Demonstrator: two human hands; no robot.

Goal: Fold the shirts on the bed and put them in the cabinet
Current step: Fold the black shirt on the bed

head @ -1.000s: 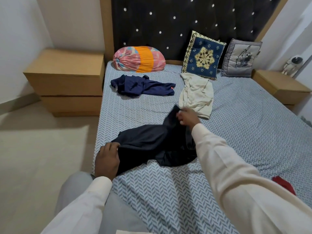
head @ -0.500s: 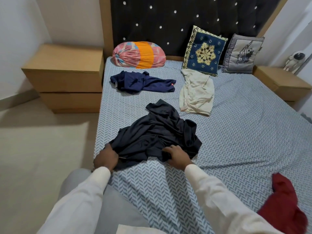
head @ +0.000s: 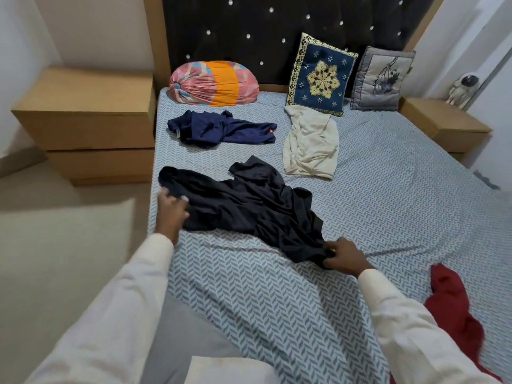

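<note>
Hands have spread apart since 0.5 s ago: left hand [head: 170,207] went up the bed [head: 388,206] edge, right hand [head: 343,257] slid right, and the black shirt [head: 249,209] is pulled out wider between them.

Left hand is at the shirt's 9 o'clock end, fingers curled on the fabric, a bit motion-blurred. Right hand is at the 5 o'clock corner, thumb and fingers pinching a bunched bit of cloth. Shirt lies rumpled on the bed, one flap sticking up at 12 o'clock.

Around it:
- navy shirt [head: 219,130] at 11 o'clock, apart
- cream shirt [head: 310,146] at 1 o'clock, near the flap, not touching
- red shirt [head: 454,309] at 4 o'clock, just beyond the right sleeve

Bolster [head: 213,83] and two cushions [head: 321,76] sit against the headboard. Nightstand [head: 88,120] at 9 o'clock, off the bed.
</note>
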